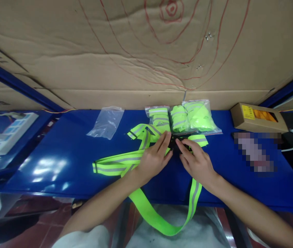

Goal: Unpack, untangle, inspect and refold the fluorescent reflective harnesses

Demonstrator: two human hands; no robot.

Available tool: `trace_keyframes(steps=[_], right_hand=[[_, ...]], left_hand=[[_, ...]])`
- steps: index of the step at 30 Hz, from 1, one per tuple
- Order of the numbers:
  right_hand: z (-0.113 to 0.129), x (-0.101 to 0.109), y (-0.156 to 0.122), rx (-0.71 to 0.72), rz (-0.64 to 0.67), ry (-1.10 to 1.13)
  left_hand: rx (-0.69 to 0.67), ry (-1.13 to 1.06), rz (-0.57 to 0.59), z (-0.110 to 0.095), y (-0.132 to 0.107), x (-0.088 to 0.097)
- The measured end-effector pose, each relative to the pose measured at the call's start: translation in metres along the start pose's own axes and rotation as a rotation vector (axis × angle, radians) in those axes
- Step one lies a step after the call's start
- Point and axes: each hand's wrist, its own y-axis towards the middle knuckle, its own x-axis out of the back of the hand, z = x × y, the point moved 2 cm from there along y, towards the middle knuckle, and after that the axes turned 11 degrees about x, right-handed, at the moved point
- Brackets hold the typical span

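Observation:
A neon yellow-green reflective strap (119,164) with a grey stripe lies loosely across the table. One long loop of it hangs over the front edge toward my lap. My left hand (155,156) is closed on the left side of a black buckle (173,142) on this strap. From the other side my right hand (196,163) pinches the buckle's right part, thumb and fingers close together. The fingers partly cover the buckle, so I cannot tell whether its halves are joined. Short strap ends stick out left and right of my hands.
Behind my hands lie clear bags of folded neon straps (200,115). An open-looking clear plastic bag (106,122) lies to their left. At the right stand a cardboard box (258,117) with orange contents and a blurred-out object (256,151). A cardboard wall (136,69) rises behind the blue table (58,148).

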Motion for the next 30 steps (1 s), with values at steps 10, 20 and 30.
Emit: trace_keyframes(steps=[10,20,30], right_hand=[[-0.003,-0.001,0.001,-0.053,0.009,0.165],[-0.032,0.033,0.001,-0.322,-0.232,0.513],[-0.061,0.04,0.07,-0.316,-0.111,1.241]], left_hand=[[0.055,-0.12,0.026,-0.006,-0.001,-0.003],[-0.02,-0.312,-0.218,0.02,0.026,0.048],[-0.029,-0.426,-0.504,0.007,0.104,0.169]])
